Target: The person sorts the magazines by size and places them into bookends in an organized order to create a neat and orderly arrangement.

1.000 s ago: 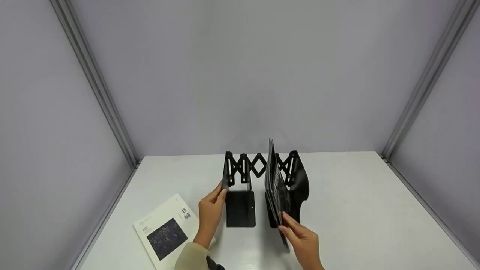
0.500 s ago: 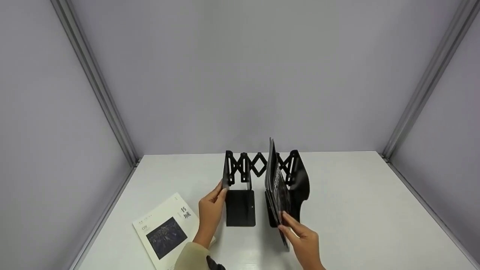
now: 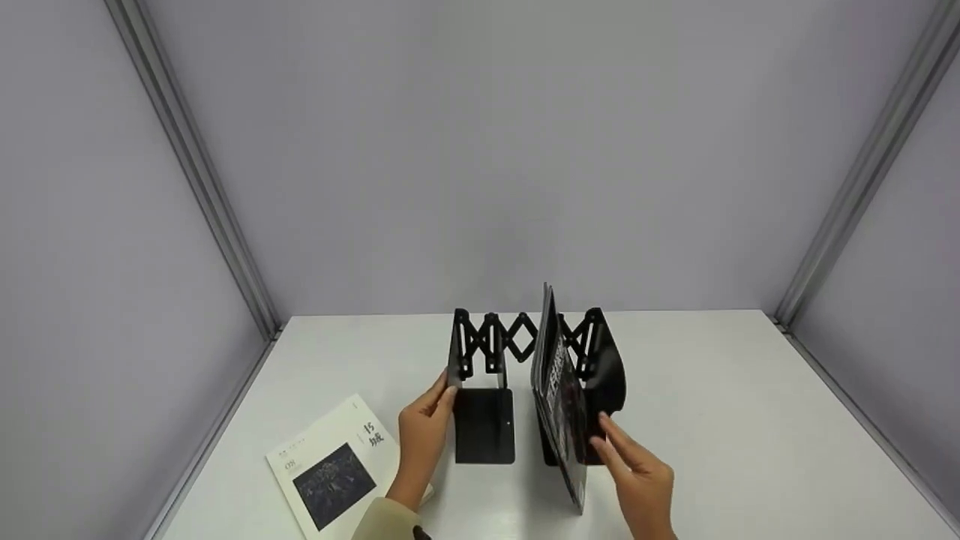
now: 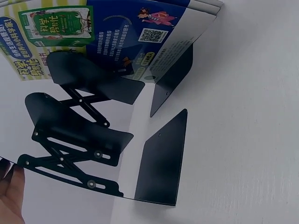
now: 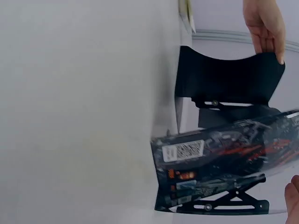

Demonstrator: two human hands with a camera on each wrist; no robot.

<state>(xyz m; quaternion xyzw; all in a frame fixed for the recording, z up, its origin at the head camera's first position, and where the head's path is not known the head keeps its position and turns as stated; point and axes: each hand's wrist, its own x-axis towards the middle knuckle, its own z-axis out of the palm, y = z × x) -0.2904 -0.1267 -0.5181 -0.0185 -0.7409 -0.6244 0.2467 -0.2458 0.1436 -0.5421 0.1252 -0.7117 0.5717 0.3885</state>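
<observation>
A black expandable bookend [image 3: 484, 426] with a scissor lattice stands on the white table. My left hand [image 3: 424, 431] pinches the edge of its left end plate; the same grip shows at the upper right of the right wrist view. Several thin books [image 3: 559, 405] stand upright, slightly tilted, between the plates on the right. Their left side is blue and yellow [image 4: 135, 37]; the right one has a dark glossy cover with a barcode [image 5: 224, 154]. My right hand [image 3: 641, 480] is beside that cover, at the right end plate [image 3: 606, 375], thumb and forefinger extended and apart.
A cream-coloured book [image 3: 330, 465] with a dark square picture lies flat at the left, partly behind my left forearm. Grey walls with metal corner rails [image 3: 225, 225] enclose the white table [image 3: 720, 420] at the back and sides.
My right hand has let go of the books' near edge and shifted right, to the right end plate. The books stay upright. My left hand keeps its hold on the bookend.
</observation>
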